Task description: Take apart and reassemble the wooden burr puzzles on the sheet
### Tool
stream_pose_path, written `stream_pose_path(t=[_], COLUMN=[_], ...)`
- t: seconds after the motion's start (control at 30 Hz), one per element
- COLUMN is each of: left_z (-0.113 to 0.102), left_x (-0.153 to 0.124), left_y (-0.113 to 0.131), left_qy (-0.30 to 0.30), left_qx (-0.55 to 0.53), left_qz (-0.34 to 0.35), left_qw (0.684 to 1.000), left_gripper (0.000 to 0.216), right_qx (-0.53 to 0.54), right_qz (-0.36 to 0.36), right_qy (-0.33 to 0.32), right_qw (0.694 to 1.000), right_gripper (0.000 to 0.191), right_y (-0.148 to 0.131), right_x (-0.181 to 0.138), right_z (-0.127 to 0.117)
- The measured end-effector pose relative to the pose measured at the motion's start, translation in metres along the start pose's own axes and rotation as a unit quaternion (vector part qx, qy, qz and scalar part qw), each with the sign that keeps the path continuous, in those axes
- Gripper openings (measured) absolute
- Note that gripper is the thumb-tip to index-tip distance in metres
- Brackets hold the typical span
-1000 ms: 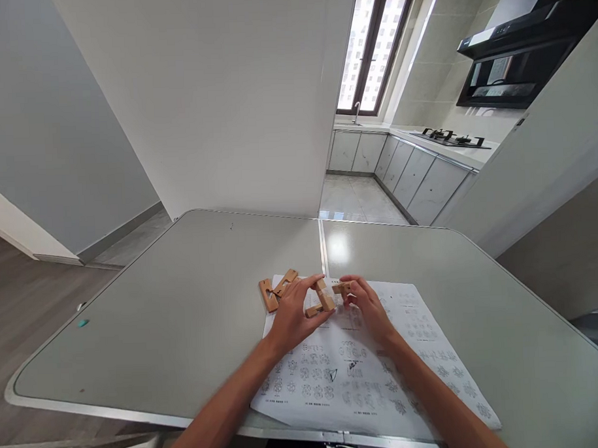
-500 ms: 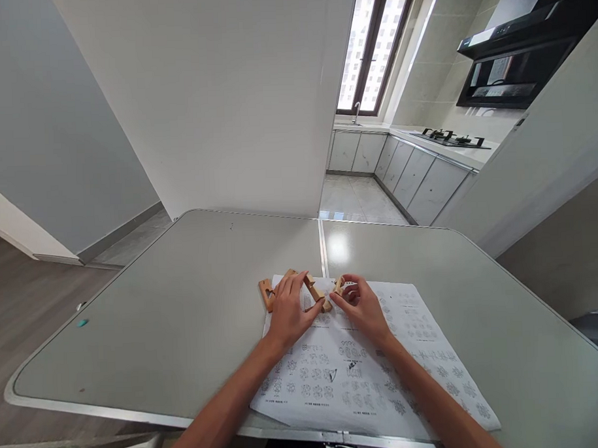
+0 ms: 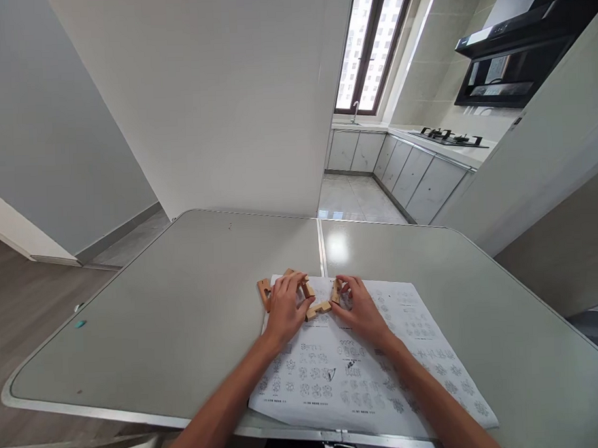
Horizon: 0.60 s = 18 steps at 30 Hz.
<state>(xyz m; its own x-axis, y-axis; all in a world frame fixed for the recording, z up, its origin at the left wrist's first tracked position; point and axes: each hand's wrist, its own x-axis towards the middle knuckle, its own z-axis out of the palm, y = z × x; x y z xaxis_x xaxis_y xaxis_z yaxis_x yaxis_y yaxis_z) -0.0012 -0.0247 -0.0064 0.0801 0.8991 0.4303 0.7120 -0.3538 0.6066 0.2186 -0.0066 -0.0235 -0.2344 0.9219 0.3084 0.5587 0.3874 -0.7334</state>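
Note:
My left hand (image 3: 285,311) is closed on a notched wooden block (image 3: 308,290), gripped between thumb and fingers. A second notched wooden block (image 3: 319,309) lies on the printed sheet (image 3: 328,380) just below it, close to my left thumb. My right hand (image 3: 359,308) pinches another notched wooden block (image 3: 335,291), held nearly upright between thumb and fingertips. To the left of my left hand sits a darker wooden piece with a cut-out (image 3: 264,294). Part of one more wooden piece (image 3: 289,272) shows behind my left fingers; the rest is hidden.
The sheet, covered with small line drawings, lies on a grey-green table (image 3: 175,320) with a metal edge and a centre seam (image 3: 322,246). A small teal object (image 3: 80,324) rests near the left edge. Beyond are a white wall and a kitchen counter (image 3: 424,155).
The block in my left hand has turned and stands apart from the block on the sheet, which shows more fully. My right hand has tilted its block more upright.

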Motion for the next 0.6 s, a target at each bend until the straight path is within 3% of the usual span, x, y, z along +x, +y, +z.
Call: stream_pose_path(t=[0.27,0.47,0.6], left_z=[-0.003,-0.006,-0.005], left_x=[0.001,0.002,0.0], left_y=[0.004,0.005,0.006], left_qy=[0.029,0.025,0.014], left_qx=[0.025,0.049,0.053], left_qz=[0.009,-0.004,0.005], left_qw=[0.999,0.998,0.999], left_gripper=[0.044,0.043,0.044], right_qx=[-0.056,-0.046,-0.043], right_qz=[-0.027,-0.065,-0.077], right_qy=[-0.049,-0.137,-0.137], right_qw=[0.997,0.987,0.987], right_gripper=[0.055,0.048,0.048], right_y=[0.004,-0.003,-0.006], right_x=[0.003,0.002,0.0], right_z=[-0.014,-0.027,-0.022])
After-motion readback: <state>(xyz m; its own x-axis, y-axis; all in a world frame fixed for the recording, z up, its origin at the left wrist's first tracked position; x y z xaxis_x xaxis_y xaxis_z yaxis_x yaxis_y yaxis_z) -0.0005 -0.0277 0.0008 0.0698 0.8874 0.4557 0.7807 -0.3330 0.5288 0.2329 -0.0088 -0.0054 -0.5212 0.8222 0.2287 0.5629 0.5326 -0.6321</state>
